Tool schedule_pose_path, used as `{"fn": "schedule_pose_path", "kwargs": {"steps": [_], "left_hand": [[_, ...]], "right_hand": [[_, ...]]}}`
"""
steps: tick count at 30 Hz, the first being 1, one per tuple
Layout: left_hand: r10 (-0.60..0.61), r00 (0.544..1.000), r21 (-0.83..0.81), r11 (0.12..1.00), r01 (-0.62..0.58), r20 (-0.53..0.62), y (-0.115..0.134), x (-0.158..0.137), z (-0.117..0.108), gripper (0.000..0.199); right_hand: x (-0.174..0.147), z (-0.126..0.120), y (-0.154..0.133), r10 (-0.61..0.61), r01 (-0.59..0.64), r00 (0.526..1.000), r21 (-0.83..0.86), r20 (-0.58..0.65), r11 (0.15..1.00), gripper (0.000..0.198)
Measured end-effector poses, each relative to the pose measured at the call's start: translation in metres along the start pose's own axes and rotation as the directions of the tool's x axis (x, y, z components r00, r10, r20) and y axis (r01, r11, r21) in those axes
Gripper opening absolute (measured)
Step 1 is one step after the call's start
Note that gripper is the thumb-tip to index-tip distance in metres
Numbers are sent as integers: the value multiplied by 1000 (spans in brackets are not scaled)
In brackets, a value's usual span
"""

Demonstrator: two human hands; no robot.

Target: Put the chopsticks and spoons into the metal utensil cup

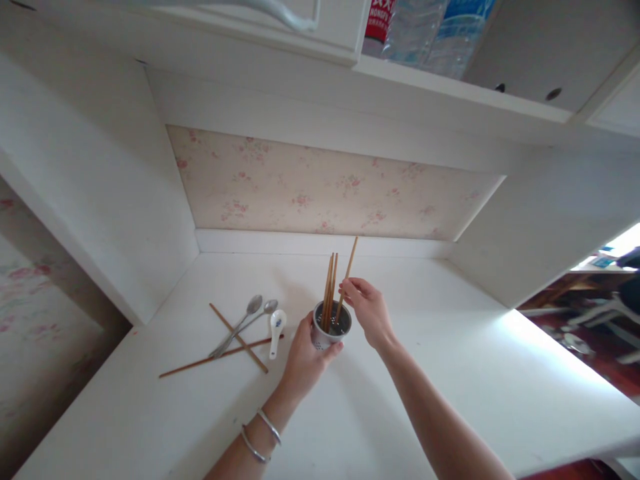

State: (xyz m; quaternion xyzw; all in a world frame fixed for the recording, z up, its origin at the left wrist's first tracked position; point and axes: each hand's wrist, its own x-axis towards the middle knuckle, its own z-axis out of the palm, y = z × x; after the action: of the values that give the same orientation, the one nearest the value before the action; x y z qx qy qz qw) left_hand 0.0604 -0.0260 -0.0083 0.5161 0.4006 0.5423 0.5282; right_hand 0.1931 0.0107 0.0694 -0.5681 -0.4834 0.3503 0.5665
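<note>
White countertop sits in an alcove, floral wallpaper on the back wall, white cabinet overhead with a curved metal handle. Open shelf section to the right of the cabinet door holds clear plastic bottles: one with a red label, one with a blue label. Cluttered area at far right, too blurred to itemise.

Left hand wrapped around a metal utensil cup, thumb on the near right side, perforations visible low on the wall. Two silver bangles on left wrist. Cup is near the middle of the countertop, mouth up; whether its base touches the surface, cannot tell. Bunch of wooden chopsticks stands in it, leaning on the left part of the rim.

Right hand pinching a single chopstick between thumb and fingers, lower end inside cup mouth, upper end tilted right, apart from the bunch.

Left of cup, on countertop: two loose chopsticks crossed, two metal spoons lying over them, bowls pointing away, handles converging. White ceramic spoon, blue motif in bowl, just beside, handle across one chopstick's end.
</note>
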Motion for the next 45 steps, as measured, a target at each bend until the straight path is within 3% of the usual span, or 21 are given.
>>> {"fn": "schedule_pose_path", "kwargs": {"steps": [4,14,18,22,26,30,35,38,41,43,45], "left_hand": [[-11,1000,-6,1000,11,0,-3,2,1,68],[-4,1000,14,1000,4,10,-1,3,0,66],[-3,1000,24,1000,3,14,-2,3,0,67],[4,1000,11,1000,-4,5,1,2,1,66],[11,1000,22,1000,-12,20,8,0,2,64],[32,999,44,998,-33,21,11,-1,3,65],[98,993,173,979,-109,73,11,-6,-2,64],[74,997,331,941,-69,-3,14,-20,-15,67],[-8,998,497,867,42,-70,24,-39,-38,40],[-75,992,627,769,122,-100,33,-49,-57,27],[-70,982,754,631,180,-175,41,-54,-78,29]], "right_hand": [[-3,1,17,10,-2,999,-210,37,978,40],[-11,2,29,37,-8,995,-310,87,951,34],[-12,1,25,54,-26,993,-259,102,966,37],[-20,-5,27,22,-13,983,-49,182,999,46],[-36,-10,46,-33,-32,930,169,365,985,73],[-46,-7,69,-48,-54,926,258,374,965,100],[-44,-5,74,-129,50,921,218,368,975,76],[-42,-6,73,-130,53,921,213,367,976,71],[-42,-8,74,-106,24,925,223,364,975,72],[-42,-8,76,-96,11,927,231,363,973,73],[-42,-8,78,-94,5,925,234,369,972,73]]}}
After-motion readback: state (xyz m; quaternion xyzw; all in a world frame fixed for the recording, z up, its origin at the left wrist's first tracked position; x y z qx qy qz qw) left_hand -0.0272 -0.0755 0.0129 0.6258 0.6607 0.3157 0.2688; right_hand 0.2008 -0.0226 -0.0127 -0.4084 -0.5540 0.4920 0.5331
